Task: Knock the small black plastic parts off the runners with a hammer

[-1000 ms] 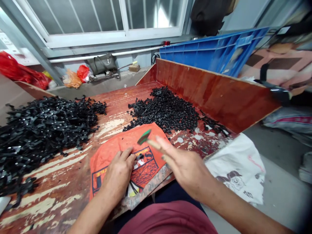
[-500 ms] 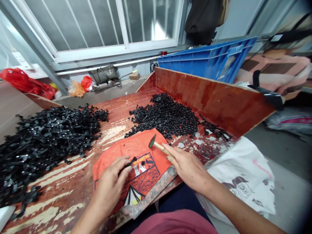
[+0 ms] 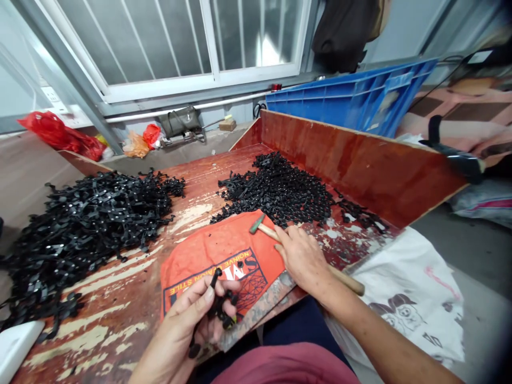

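Several small black plastic parts (image 3: 216,278) are in my left hand (image 3: 202,314), which is turned palm up with its fingers curled round them. One part sticks up between thumb and forefinger. My right hand (image 3: 301,256) grips the wooden handle of a small hammer (image 3: 267,229); its greenish head points away to the left and rests on or just above an orange printed cloth (image 3: 216,242). The cloth lies over the near edge of the worktable. A tiny black piece (image 3: 240,264) lies on the lettering of the cloth.
Heaps of black parts lie at the left (image 3: 104,213) and centre (image 3: 280,186) of the red-brown table (image 3: 120,298). A raised board (image 3: 360,154) walls its right side, with a blue crate (image 3: 344,101) behind. A white sack (image 3: 420,288) hangs at the right front.
My left hand has turned palm up, showing several black parts in it, and drawn slightly nearer. My right hand has rolled over with the hammer, whose handle end now shows. The view has shifted slightly.
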